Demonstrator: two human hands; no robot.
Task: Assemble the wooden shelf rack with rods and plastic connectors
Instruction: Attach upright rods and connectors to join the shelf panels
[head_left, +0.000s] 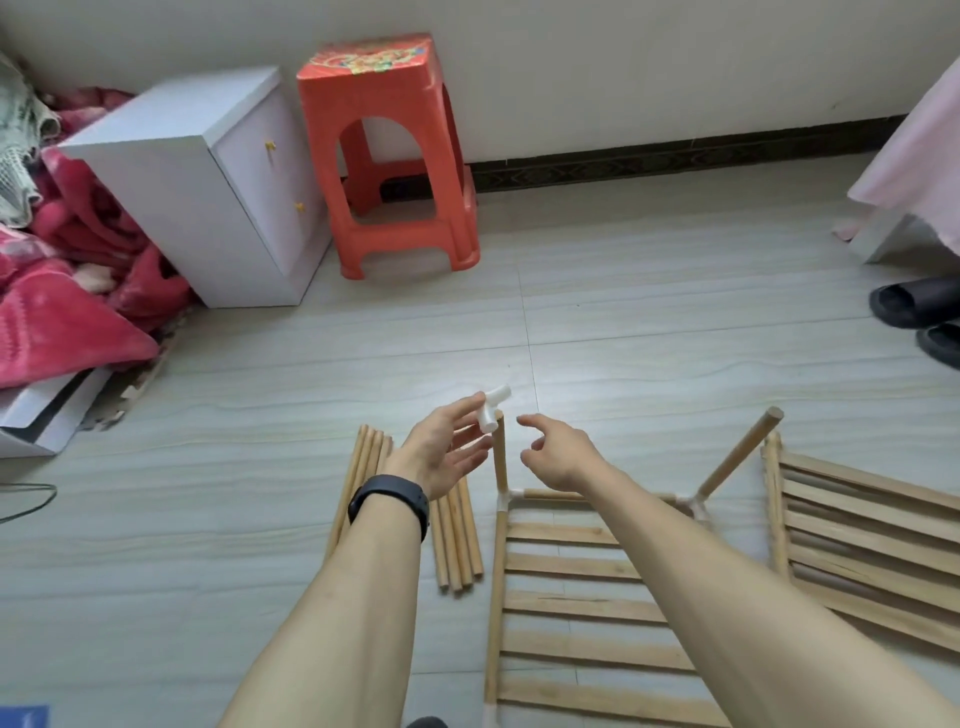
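Note:
My left hand (447, 447) pinches a white plastic connector (492, 408) between thumb and fingertips, just above the top of an upright wooden rod (500, 462). That rod stands in a white corner connector (506, 496) of a slatted wooden shelf (566, 603) lying on the floor. A second rod (740, 452) rises tilted from the shelf's far right corner. My right hand (558, 454) hovers right of the first rod, fingers loosely curled, holding nothing. Several loose rods (457, 535) lie on the floor partly under my left arm.
Another slatted shelf (862, 540) lies at the right. A red plastic stool (395, 156) and a white cabinet (208, 176) stand by the wall. Pink bedding (62, 291) piles up at the left. Black slippers (919, 312) sit at the right edge.

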